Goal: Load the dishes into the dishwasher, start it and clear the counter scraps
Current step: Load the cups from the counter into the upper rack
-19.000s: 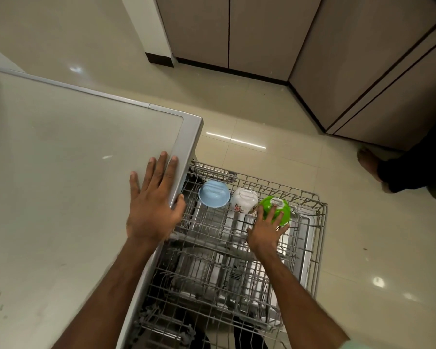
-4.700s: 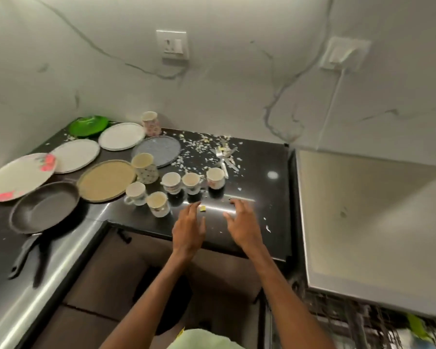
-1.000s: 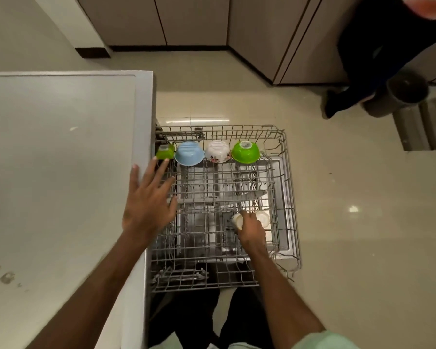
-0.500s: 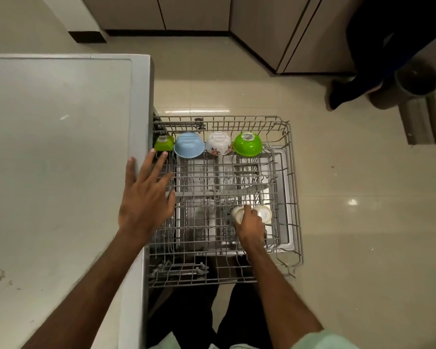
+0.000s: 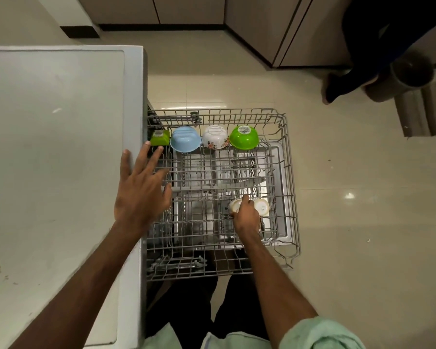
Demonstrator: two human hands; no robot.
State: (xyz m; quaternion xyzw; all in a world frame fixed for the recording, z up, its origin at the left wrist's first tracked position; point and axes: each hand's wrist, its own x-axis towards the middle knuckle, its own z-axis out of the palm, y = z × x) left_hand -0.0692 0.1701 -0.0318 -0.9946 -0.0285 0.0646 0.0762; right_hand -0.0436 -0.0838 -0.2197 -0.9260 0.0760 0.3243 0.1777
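**Q:** Where is the left hand?

**A:** The left hand lies flat with its fingers straight and spread, holding nothing. Its palm rests on the right edge of the pale grey flat dishwasher top. Its fingertips reach past that edge, over the grey wire dishwasher rack, which stands pulled out above beige floor tiles.

**Q:** And the right hand?

**A:** The right hand is down inside the rack, to the right of the left hand. Its fingers are curled onto a small cream cup, which shows at the hand's left side. How firmly it grips, I cannot tell. A second cream cup, base up, sits right against the hand's other side.

**Q:** What else is in the rack?

**A:** Four upturned bowls stand side by side in the row beyond both hands. Just past the left fingertips is a small square lime-green bowl. Rightward from it come a pale blue plastic bowl, a white flowered bowl and a round bright green bowl.
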